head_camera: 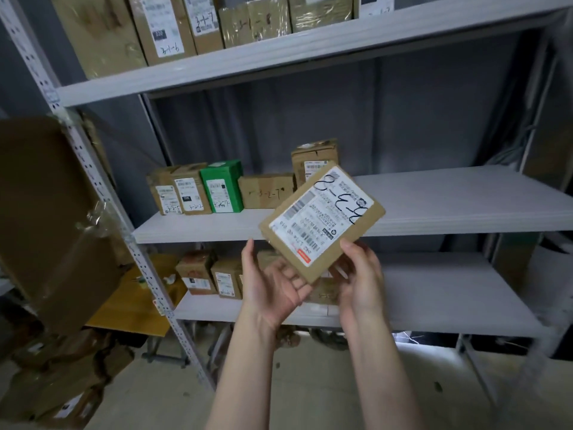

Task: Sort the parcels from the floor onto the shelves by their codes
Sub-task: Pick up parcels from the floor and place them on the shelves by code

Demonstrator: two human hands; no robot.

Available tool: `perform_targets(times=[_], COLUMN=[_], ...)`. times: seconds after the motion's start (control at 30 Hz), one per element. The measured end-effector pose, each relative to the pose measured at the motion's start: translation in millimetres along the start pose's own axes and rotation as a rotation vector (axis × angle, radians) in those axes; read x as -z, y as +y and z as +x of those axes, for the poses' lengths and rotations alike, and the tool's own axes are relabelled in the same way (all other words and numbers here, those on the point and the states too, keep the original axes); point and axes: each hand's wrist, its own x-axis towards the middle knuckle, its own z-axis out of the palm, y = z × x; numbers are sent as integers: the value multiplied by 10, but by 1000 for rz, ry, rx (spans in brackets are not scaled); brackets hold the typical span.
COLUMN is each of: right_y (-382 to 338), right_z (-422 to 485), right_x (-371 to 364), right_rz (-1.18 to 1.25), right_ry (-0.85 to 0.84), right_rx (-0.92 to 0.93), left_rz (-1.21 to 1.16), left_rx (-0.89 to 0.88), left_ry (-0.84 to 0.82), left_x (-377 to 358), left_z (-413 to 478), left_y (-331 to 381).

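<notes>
Many boxes (192, 197) already stand on the shelves (449, 209). A pile (55, 386) waits on the floor (310, 398). The right hand (361, 274) pinches a flat parcel (322, 221), held up before the middle shelf. The left hand (273, 283), its grip loose, props it from below.

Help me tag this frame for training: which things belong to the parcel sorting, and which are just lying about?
Job: flat parcel, pinched by the right hand and resting on the left hand; middle shelf with its green box; floor parcels.
Lying about: yellow board; cables at right.
</notes>
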Motion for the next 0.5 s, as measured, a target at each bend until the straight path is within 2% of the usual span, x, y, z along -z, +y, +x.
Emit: perform_targets(times=[0.1, 0.3, 0.4, 0.5], right_y=[-137, -337, -430, -546], right_z=[66, 177, 230, 276], right_x=[86, 300, 442, 604], right_rz=[22, 25, 8, -17], right_ry=[47, 79, 74, 49], right_rx=[11, -5, -25, -38], left_rz=[126, 472, 480, 496], left_rx=[-81, -220, -270, -295], left_ry=[68, 88, 176, 195], left_x=[-177, -545, -644, -765], left_z=[49, 98, 187, 225], left_y=[-36, -211, -347, -499])
